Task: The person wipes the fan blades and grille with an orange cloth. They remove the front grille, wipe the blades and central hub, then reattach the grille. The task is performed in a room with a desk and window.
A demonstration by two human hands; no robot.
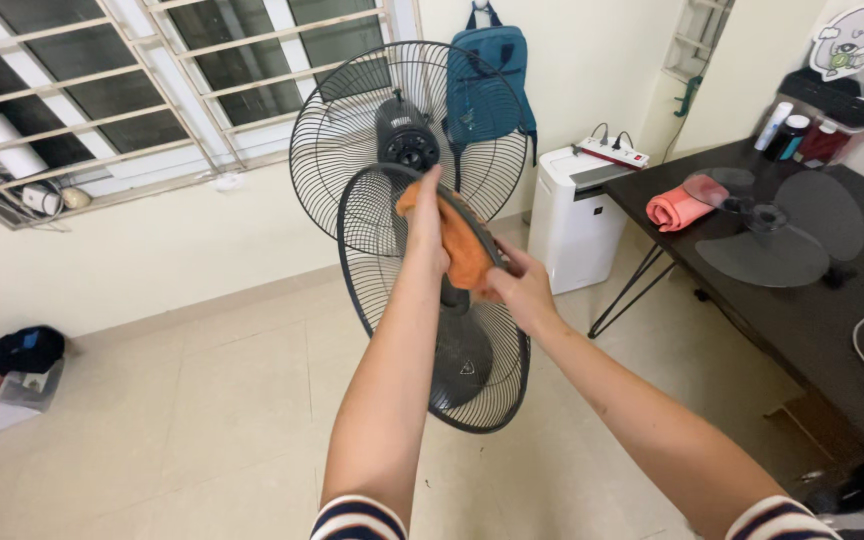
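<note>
A: Two grilles in view. Rear fan guard (pixel 352 130) sits on the stand with the motor housing (pixel 407 135) at its centre, facing the person. Detached front grille (pixel 392 235) is held in front of it, lower, and overlaps its bottom edge in the picture.

B: How does the front grille lie?

A: Tilted. It reads as an ellipse, long axis running from upper left near the motor down to lower right near the floor (pixel 202 400). Its face is turned toward the person's left.

B: Hands?

A: Left hand (pixel 427 225) is the higher one, reaching further out, fingers pressed flat onto an orange cloth (pixel 462 245) against the upper part of the grille. Closed on the cloth as far as I can judge. Right hand (pixel 517 290) is nearer the body, just below and right of the cloth, fingers curled around the grille rim, pinching the cloth's lower corner too.

B: So the cloth is between them?

A: Yes, it runs diagonally along the rim, left hand at its top, right hand at its bottom end.

B: Anything else?

A: Black tabletop (pixel 832 330) at right carries the grey fan blades (pixel 782 225) and a rolled pink cloth (pixel 677 207), well apart from both hands.
</note>
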